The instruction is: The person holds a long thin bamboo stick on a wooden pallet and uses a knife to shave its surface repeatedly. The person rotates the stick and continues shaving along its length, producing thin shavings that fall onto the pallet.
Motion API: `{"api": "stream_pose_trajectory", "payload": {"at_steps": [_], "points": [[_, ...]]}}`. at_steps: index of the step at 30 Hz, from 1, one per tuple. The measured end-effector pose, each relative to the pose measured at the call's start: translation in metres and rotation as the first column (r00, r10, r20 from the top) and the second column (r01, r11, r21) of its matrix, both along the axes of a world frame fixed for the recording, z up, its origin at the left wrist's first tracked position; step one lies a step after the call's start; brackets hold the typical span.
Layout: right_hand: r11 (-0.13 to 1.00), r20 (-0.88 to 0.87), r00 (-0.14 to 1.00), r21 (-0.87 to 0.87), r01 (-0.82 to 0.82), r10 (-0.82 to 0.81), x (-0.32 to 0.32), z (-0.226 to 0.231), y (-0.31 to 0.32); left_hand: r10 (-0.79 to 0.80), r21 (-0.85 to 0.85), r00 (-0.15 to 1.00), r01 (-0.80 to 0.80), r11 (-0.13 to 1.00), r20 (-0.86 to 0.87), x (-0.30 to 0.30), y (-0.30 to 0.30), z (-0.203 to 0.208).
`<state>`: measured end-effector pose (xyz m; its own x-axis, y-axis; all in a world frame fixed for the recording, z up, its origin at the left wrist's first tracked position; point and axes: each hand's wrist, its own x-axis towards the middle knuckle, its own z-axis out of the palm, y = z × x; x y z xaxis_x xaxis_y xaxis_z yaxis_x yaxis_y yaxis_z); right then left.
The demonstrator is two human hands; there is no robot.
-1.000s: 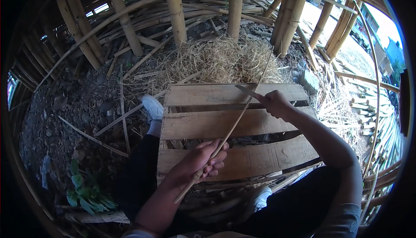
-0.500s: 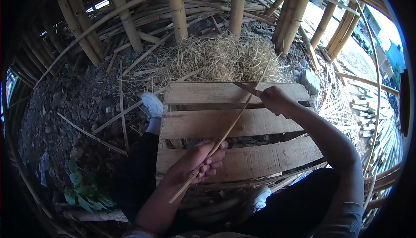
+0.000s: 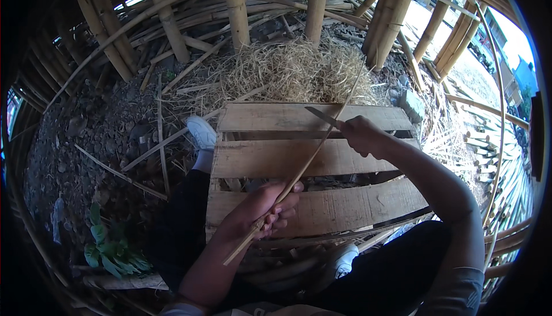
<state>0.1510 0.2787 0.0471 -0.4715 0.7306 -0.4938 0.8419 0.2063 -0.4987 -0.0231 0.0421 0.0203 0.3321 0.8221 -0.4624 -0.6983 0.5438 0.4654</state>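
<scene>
A long, thin bamboo strip [image 3: 315,154] slants from near my left wrist up to the straw heap, above a slatted wooden bench [image 3: 345,200]. My left hand [image 3: 274,208] is closed around its lower part, palm turned partly up, over the bench's near left corner. In my right hand [image 3: 365,136] is the handle of a knife [image 3: 323,116]. The blade points up and left, crossing the strip over the far slats. Whether the edge bites into the strip cannot be made out.
A heap of pale shavings [image 3: 299,71] lies beyond the bench, before upright bamboo posts [image 3: 237,14]. A stone block [image 3: 410,105] sits at the bench's far right corner. Many bamboo poles [image 3: 500,172] lie at right. A leafy green plant [image 3: 106,247] grows at lower left.
The knife blade shows at a slightly different angle, its tip a little further left and up. My left hand keeps its hold on the strip. The view has shifted slightly.
</scene>
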Motion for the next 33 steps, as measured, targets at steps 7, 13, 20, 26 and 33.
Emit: {"api": "stream_pose_trajectory", "payload": {"at_steps": [7,13,20,26,33], "points": [[1.000,0.043,0.999,0.005,0.022,-0.022,-0.004,0.020,-0.022,-0.004,0.004,1.000,0.004,1.000,0.001,0.002,0.000,-0.004],[0.997,0.052,0.998,0.066,-0.035,0.032,-0.007,0.023,-0.029,0.018,0.014,0.998,-0.019,1.000,0.068,-0.001,0.000,-0.003],[0.997,-0.014,0.999,0.073,-0.029,0.030,-0.009,0.021,-0.037,0.035,0.038,0.987,-0.041,0.998,0.157,-0.003,0.000,-0.006],[0.986,-0.048,0.991,0.118,-0.120,0.127,-0.003,0.013,-0.036,0.049,0.029,0.981,-0.055,0.998,0.188,-0.002,-0.002,-0.006],[0.996,0.079,0.995,0.070,-0.060,0.055,-0.016,0.027,-0.045,0.034,0.030,0.987,-0.039,0.999,0.160,-0.002,-0.004,-0.007]]}}
